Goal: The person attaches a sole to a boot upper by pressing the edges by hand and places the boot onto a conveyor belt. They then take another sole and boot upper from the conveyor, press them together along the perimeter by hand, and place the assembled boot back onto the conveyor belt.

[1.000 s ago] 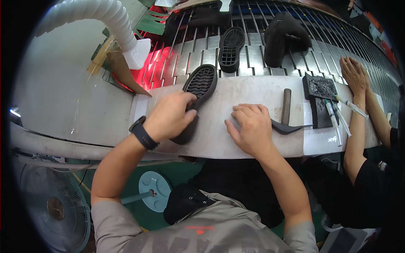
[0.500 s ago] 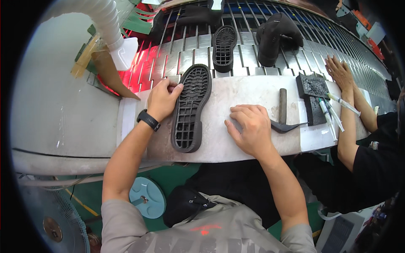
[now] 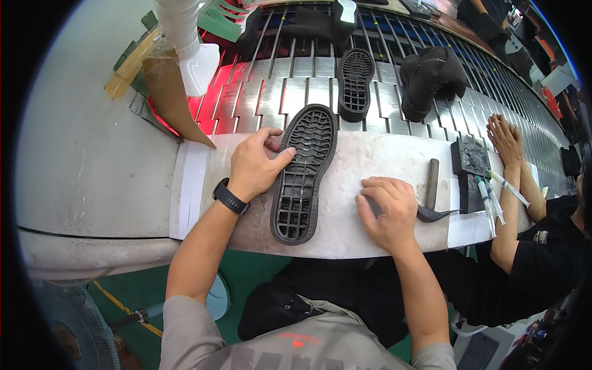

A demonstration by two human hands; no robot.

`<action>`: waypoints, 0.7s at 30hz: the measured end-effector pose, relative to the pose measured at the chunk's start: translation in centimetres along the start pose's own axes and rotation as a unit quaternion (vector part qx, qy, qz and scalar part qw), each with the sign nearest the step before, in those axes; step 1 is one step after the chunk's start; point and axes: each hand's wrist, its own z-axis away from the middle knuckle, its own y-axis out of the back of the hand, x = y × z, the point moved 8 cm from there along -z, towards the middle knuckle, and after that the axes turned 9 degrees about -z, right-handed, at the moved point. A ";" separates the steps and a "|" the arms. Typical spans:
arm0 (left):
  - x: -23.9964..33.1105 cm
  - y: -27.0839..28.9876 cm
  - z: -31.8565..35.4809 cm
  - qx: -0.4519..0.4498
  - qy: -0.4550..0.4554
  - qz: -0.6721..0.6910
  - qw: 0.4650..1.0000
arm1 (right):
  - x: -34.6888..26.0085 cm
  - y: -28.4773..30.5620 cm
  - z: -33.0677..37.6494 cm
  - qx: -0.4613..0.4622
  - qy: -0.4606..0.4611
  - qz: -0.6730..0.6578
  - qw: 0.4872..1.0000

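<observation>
A black shoe sole (image 3: 305,176) lies lengthwise on the pale worktop, its hollow gridded side facing up. My left hand (image 3: 259,161), with a dark band on the wrist, grips the sole's left edge; the thumb rests over the rim and the fingers curl beside it. To the right of the sole, my right hand (image 3: 391,213) rests on the worktop, fingers loosely bent and thumb apart, with nothing seen in it. Just right of that hand lies a hammer (image 3: 433,185) with a wooden handle and a dark curved head, partly hidden by the hand.
Beyond the worktop (image 3: 246,240) runs a metal slat-and-rod conveyor (image 3: 259,92) carrying another sole (image 3: 356,80) and a black boot (image 3: 425,86). Syringes (image 3: 487,200) lie by dark blocks (image 3: 470,160) at right, near a co-worker's hands (image 3: 505,139). A white hose (image 3: 179,24) hangs at left.
The whole view has shifted, so things appear lower and farther right. My left thumb laps slightly more over the sole's rim. Both hands otherwise keep nearly the same places.
</observation>
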 end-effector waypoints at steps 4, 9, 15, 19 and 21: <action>0.4 -0.1 -1.2 -0.023 -0.021 0.018 0.999 | 0.1 0.1 -0.3 0.001 -0.006 -0.006 1.000; -1.5 0.5 -5.4 0.024 -0.020 0.008 0.999 | -0.1 0.1 -0.6 -0.008 -0.007 -0.018 1.000; -1.8 2.9 -7.9 0.008 0.062 0.008 0.998 | -0.1 0.1 -0.3 -0.009 -0.018 -0.041 0.999; 4.5 0.3 -0.9 -0.074 -0.060 -0.274 0.957 | 0.0 0.2 -0.1 -0.014 -0.027 -0.059 0.998; 2.9 0.9 -1.3 -0.063 -0.060 -0.221 0.971 | -0.4 0.3 -0.3 -0.021 -0.021 -0.071 0.997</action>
